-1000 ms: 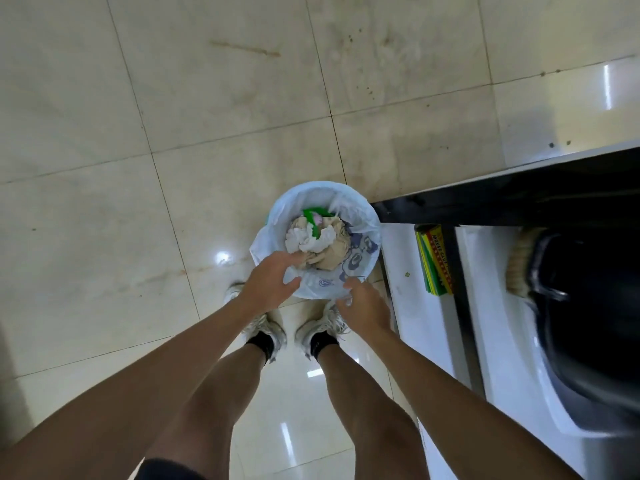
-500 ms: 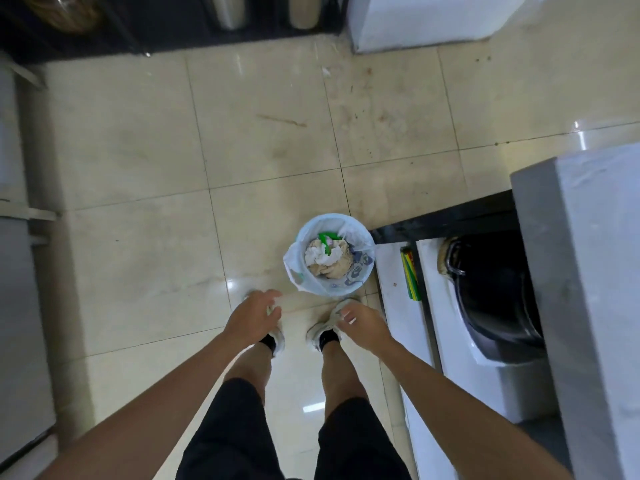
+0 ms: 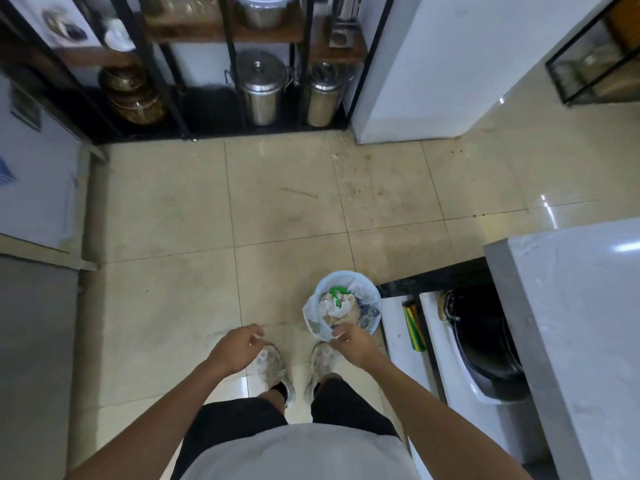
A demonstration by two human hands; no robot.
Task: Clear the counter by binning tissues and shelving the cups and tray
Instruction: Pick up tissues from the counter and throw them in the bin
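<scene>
Tissues [image 3: 335, 306] sit in bin [image 3: 375, 299] by counter [image 3: 571, 306] corner; left hand [image 3: 235, 348] and right hand [image 3: 351, 342] loosely curled, each grip empty; next, shelve cups and tray.

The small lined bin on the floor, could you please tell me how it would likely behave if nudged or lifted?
The bin looks small and is filled mostly with crumpled tissues, so it is probably light and would slide easily on the glossy tiles. Its thin plastic liner hangs loose over the rim, so gripping that alone would likely pull the floppy bag up rather than lift the bin.
</scene>
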